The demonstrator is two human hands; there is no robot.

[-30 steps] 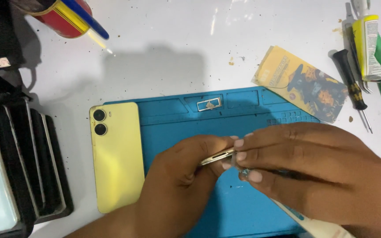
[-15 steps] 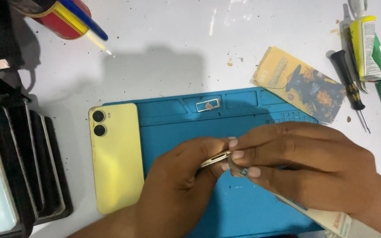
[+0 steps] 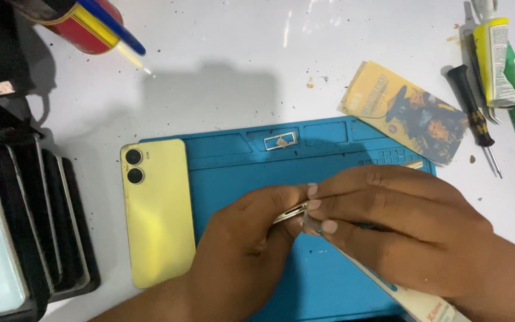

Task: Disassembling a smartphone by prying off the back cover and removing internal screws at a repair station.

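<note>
Over a blue work mat [image 3: 239, 161], my left hand [image 3: 239, 250] pinches a small thin metal part [image 3: 289, 213] between its fingers. My right hand [image 3: 400, 226] meets it from the right, fingertips touching the same part, and it holds a white tube [image 3: 412, 298] whose tip points at the part. A yellow phone [image 3: 156, 209] lies back-up on the mat's left edge, just left of my left hand.
A black rack with slots [image 3: 37, 220] stands at the left. A red cup with pens [image 3: 84, 24] is at the top left. A yellow printed packet [image 3: 406, 110], a black screwdriver [image 3: 475, 116] and a glue tube [image 3: 496, 56] lie at the right. A small tray slot [image 3: 281, 141] holds a tiny piece.
Both hands stay joined on the small part with only a slight shift to the left. The white tube shows more at the lower right.
</note>
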